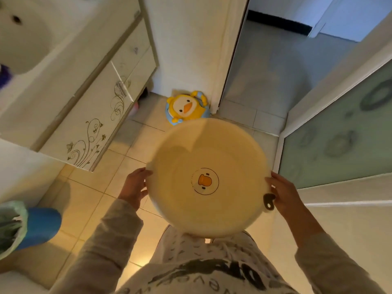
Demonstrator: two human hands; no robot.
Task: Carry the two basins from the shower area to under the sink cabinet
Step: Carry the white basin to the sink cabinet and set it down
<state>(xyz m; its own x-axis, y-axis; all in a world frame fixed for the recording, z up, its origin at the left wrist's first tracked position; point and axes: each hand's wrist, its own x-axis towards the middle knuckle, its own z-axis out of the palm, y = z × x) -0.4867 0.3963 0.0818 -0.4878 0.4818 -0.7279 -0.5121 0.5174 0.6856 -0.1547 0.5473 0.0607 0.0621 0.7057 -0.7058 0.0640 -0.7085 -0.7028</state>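
Above the tiled floor [95,187], a cream basin [209,179] with a duck face printed on its bottom was held level. Left hand [133,188] and right hand [285,193] had fingers clamped on opposite rims. Sink cabinet [91,115] stood far left; a duck toy [186,108] lay beyond. Shirt lettering [212,274] was unreadable.
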